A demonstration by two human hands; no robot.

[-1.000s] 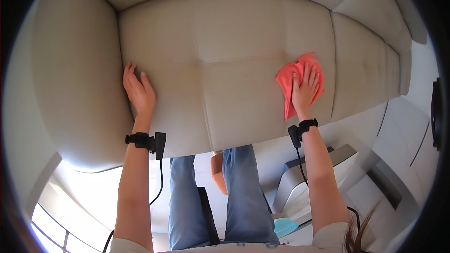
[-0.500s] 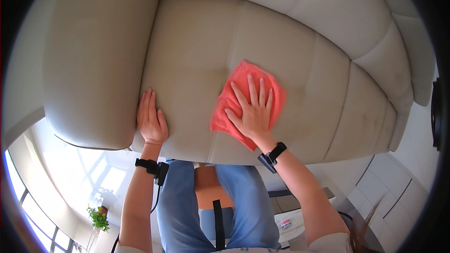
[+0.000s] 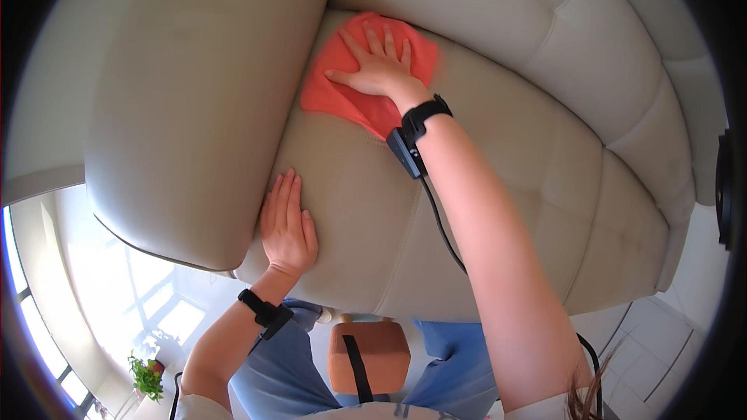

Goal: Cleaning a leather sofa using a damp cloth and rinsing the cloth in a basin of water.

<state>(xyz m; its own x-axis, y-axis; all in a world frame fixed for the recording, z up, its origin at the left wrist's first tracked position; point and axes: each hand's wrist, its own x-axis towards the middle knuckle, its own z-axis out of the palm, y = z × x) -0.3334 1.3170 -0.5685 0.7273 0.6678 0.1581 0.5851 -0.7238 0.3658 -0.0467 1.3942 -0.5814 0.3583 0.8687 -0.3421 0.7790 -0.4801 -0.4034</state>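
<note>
A coral-red cloth (image 3: 334, 81) lies spread on the beige sofa seat (image 3: 498, 179), in the far left corner where the armrest meets the backrest. My right hand (image 3: 380, 66) presses flat on top of it, fingers spread. Close to the seat's front edge, beside the armrest, my left hand (image 3: 288, 229) rests palm down. Its fingers are stretched out and it holds nothing. Each of my wrists wears a black strap with a small device; a cable trails from the right one.
The rounded armrest (image 3: 194, 108) rises on the left. Along the far side and right runs the padded backrest (image 3: 537, 23). Below the sofa front stands an orange-brown stool (image 3: 368, 358) between my legs. A potted plant (image 3: 146, 377) is at lower left, near windows.
My right hand has slid the cloth away from me and to the left, into the corner. The view has shifted; my left hand still lies by the armrest.
</note>
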